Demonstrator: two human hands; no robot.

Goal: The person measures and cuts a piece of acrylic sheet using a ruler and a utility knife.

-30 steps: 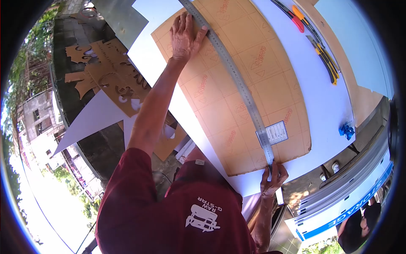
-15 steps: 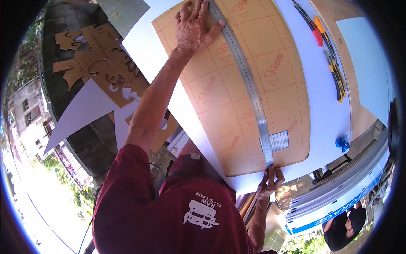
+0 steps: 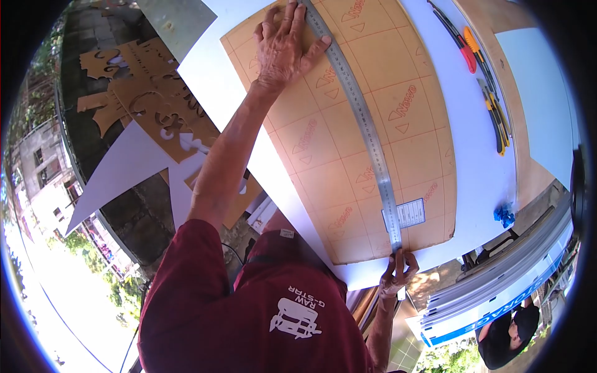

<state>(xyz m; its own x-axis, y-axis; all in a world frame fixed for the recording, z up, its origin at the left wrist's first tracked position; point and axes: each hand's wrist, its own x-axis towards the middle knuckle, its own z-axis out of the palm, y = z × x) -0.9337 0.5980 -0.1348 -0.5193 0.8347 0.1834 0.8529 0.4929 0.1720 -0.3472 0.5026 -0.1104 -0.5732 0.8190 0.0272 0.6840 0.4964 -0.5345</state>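
Note:
A long metal ruler (image 3: 368,130) lies lengthwise over a brown paper-faced sheet (image 3: 317,174) marked with red print and lines. My left hand (image 3: 283,53) rests on the far part of the sheet with fingers spread, its thumb and fingertips touching the ruler's edge. At the near edge, my right hand (image 3: 398,272) pinches the ruler's near end between thumb and fingers. Beneath that end of the ruler is part of a white printed label (image 3: 410,213). The brown sheet lies on a larger white board (image 3: 482,193).
Several cutters (image 3: 494,115), with yellow or red on them, lie along the right side. Near them sits a crumpled blue item (image 3: 504,215). Cut-out brown pieces (image 3: 146,99) and a pointed white piece (image 3: 118,174) are at left. A person in black (image 3: 507,336) is at lower right.
The view has shifted slightly, and the sheet's near end appears a little lower. Both hands keep their places on the ruler, with no clear movement relative to it.

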